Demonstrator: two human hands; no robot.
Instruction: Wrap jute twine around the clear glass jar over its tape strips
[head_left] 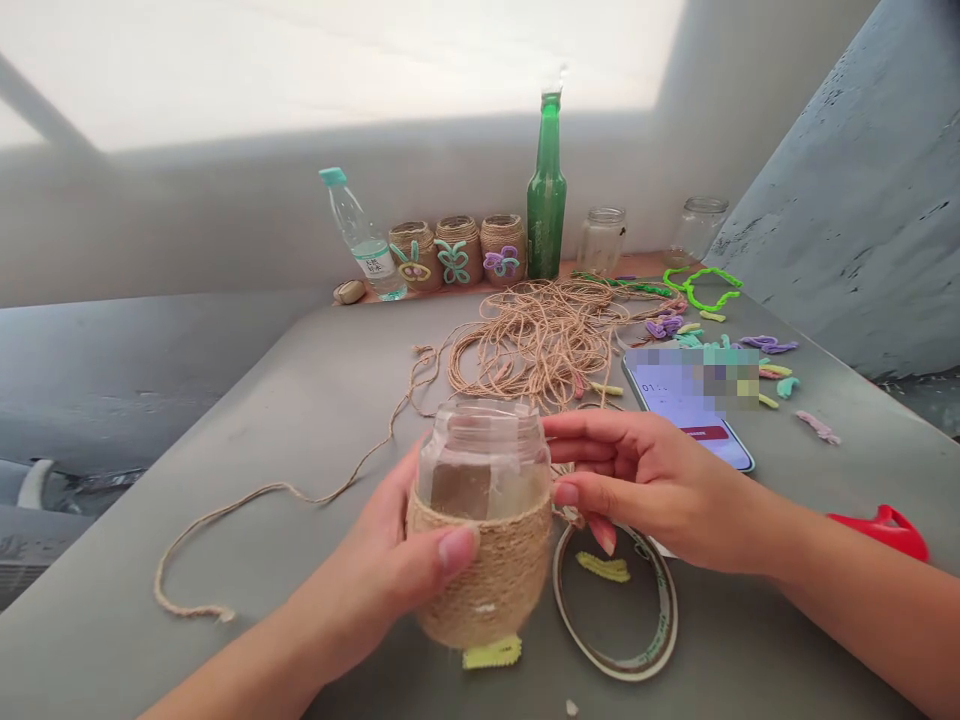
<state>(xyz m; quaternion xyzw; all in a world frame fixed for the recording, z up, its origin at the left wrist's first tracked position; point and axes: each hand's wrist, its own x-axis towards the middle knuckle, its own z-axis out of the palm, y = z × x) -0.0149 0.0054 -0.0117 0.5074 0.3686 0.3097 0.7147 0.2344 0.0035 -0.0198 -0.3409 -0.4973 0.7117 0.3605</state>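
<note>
My left hand [412, 560] is wrapped round a glass jar [487, 460], its thumb across the front. Twine [499, 560] covers the lower part of the jar in tight rows; the neck and shoulder are bare glass. At the jar's right side, my right hand [637, 470] is closed on a piece of twine, its fingertips close to the glass; the exact grip is partly hidden. Beneath that hand lies a roll of tape [667, 640], with a yellow fuzzy piece [604, 567] inside its ring. Another yellow piece [492, 653] shows below the jar.
A tangled twine heap [540, 340] lies behind the jar, with one loose strand [277, 488] trailing left. A phone [686, 410], coloured fuzzy pieces [769, 344] and a red object [885, 530] are right. At the back stand a water bottle [375, 262], green bottle [547, 210] and several jars [457, 250].
</note>
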